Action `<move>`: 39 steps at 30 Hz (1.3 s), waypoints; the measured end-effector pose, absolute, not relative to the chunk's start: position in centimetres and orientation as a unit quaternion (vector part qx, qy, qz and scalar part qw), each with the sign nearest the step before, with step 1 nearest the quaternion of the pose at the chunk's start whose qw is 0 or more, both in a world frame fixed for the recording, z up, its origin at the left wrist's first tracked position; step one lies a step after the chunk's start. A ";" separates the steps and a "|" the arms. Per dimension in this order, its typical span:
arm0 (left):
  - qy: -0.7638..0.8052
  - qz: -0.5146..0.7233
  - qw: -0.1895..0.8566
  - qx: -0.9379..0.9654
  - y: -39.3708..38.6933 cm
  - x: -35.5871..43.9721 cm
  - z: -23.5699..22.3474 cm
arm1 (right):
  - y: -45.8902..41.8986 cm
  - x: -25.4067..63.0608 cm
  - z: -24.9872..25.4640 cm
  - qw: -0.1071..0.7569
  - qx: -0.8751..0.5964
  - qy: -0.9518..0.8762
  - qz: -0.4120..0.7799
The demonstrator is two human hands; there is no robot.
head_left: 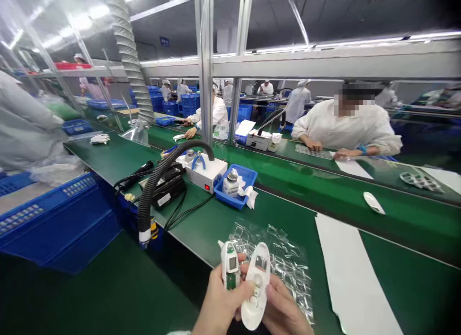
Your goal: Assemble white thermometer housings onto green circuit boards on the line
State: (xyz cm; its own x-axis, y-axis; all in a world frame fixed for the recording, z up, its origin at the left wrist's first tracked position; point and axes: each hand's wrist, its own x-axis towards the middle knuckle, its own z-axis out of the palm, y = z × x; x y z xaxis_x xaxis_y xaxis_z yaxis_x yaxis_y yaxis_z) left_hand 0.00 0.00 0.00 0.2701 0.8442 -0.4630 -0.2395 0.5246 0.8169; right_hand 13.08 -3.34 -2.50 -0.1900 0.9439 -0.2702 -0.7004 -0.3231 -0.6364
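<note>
In my left hand (221, 296) is the body of a white handheld thermometer (230, 265), with a small square screen and green circuit board exposed. My right hand (284, 306) grips a white oval shell cover (256, 287) by its right side, beside the thermometer body. This cover has a window opening near its top and several round shapes lower down. My left thumb also presses on the cover's left edge. Behind my hands, a clear plastic blister tray (291, 263) lies on the green bench. Some fingers are hidden behind the parts.
White paper sheets (355, 272) lie to the right. A blue bin (236, 186) holds a bottle and tissues, next to a white box (205, 172) and a black hose (146, 196). Another white cover (373, 202) rests on the belt. A co-worker (347, 124) sits opposite.
</note>
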 end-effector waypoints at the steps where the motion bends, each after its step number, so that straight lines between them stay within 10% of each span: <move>1: 0.467 0.361 0.736 0.333 0.0 0.9 -0.2 | -3.5 13.7 -2.6 0.551 -0.309 -0.194 0.750; 39: 0.412 0.217 0.780 0.418 -2.8 8.0 0.3 | -8.4 23.1 -2.6 0.584 -0.562 -0.389 0.437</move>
State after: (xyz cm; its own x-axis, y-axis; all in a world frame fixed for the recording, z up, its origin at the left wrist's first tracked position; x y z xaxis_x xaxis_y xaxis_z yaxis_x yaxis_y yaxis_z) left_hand 8.04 -2.85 0.27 0.5673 0.6824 -0.4610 0.0057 0.5565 0.8308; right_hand 23.14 -8.42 -2.64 0.3144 0.9486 -0.0369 -0.0734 -0.0145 -0.9972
